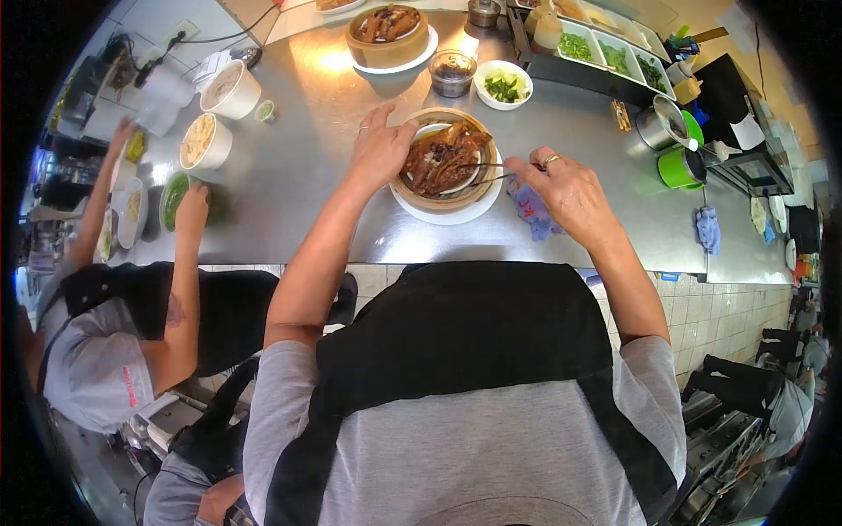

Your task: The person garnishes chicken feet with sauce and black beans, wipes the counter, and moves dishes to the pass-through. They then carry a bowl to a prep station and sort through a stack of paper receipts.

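A round bamboo steamer [484,185] stands on a white plate [445,217], with glazed brown meat [447,158] inside it. My left hand [379,147] is against the steamer's left side, fingers stretched out and thumb near the rim; it looks open. Thin dark metal tongs [488,166] are gripped in my right hand [561,188], and their tips reach onto the meat from the right. Below that hand lies a crumpled purple cloth [533,210]. Beyond the steamer are a clear cup of dark sauce [453,74] and a white bowl of chopped greens [503,85].
Another filled bamboo steamer [386,51] sits on a plate at the back. White tubs [206,142] stand at left, where a co-worker's hand [192,206] is over a bowl of greens [175,188]. Herb trays [614,58] and green-sided pots [681,167] line the right.
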A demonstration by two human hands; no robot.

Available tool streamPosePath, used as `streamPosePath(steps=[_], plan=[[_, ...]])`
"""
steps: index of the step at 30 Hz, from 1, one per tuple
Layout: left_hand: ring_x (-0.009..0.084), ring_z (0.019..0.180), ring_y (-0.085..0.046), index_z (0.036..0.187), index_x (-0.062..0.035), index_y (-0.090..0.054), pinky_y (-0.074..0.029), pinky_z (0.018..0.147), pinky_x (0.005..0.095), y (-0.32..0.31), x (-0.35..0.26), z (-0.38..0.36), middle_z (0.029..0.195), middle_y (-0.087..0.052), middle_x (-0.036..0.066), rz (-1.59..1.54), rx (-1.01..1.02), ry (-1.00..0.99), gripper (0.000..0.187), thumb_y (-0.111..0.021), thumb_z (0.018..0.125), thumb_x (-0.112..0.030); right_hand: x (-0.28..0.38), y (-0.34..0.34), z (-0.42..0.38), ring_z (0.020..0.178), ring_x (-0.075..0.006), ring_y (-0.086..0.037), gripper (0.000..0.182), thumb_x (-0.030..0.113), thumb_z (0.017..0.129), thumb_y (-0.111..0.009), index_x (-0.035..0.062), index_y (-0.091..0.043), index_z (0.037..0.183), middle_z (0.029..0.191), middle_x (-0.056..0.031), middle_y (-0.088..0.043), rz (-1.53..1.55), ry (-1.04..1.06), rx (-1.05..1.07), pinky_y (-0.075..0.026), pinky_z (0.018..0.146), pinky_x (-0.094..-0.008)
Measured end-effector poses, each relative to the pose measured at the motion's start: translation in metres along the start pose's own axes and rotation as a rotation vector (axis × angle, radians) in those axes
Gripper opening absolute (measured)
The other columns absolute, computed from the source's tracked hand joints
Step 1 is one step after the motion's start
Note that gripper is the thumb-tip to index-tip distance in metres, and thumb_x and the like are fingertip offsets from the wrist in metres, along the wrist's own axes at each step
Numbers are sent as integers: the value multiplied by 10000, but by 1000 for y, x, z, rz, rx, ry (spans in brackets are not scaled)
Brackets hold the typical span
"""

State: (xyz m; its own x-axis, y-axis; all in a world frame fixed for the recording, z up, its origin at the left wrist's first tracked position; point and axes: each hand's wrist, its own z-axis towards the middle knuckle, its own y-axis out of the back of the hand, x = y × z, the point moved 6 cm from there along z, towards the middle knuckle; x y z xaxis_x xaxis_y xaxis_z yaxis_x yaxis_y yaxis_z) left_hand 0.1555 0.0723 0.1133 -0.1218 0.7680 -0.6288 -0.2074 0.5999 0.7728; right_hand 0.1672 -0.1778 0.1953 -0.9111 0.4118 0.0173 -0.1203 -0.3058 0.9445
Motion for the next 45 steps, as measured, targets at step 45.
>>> streamPosePath(steps=[45], plan=[[224, 1231, -416, 1267, -95, -524, -280, 1038, 398, 11, 76, -107, 1312, -489, 75, -663, -333, 378, 463, -481, 924, -403, -105, 105, 52, 857, -323, -570, 254, 59, 821, -583, 114, -629, 1064, 899, -119, -580, 24, -91, -129, -464, 731, -408]])
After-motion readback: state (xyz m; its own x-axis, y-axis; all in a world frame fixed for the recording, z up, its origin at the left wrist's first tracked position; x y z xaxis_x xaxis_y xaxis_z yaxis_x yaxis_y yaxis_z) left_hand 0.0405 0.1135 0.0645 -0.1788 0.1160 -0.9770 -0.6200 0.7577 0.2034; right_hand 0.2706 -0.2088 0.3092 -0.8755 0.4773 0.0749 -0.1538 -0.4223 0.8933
